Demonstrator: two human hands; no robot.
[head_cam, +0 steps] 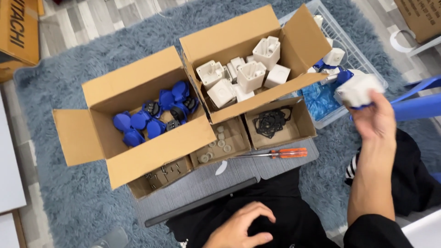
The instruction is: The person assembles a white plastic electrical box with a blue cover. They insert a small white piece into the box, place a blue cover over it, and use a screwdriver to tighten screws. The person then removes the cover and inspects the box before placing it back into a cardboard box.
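While your left hand [241, 227] rests on your lap near the bottom edge, fingers loosely curled around nothing, the work sits ahead of you on the grey shaggy rug [69, 193]. Farthest left is the open carton of blue round covers [154, 115], with a shallow tray of small dark screws [163, 174] just in front of it. Next come a tray of pale round pieces [219, 140] and a tray of black gaskets [272, 121], both below the larger carton of white plastic housings [243, 73]. An orange-handled screwdriver [275, 154] lies on the mat before the trays. Further right, a white wire basket [356, 57] holds more white and blue parts. Your right hand [374, 117] is raised beside that basket, fingers closed around a white housing with a blue piece [358, 89] on it. You look to be mid-handling of one assembled unit; wherever it goes, set it gently among the others.
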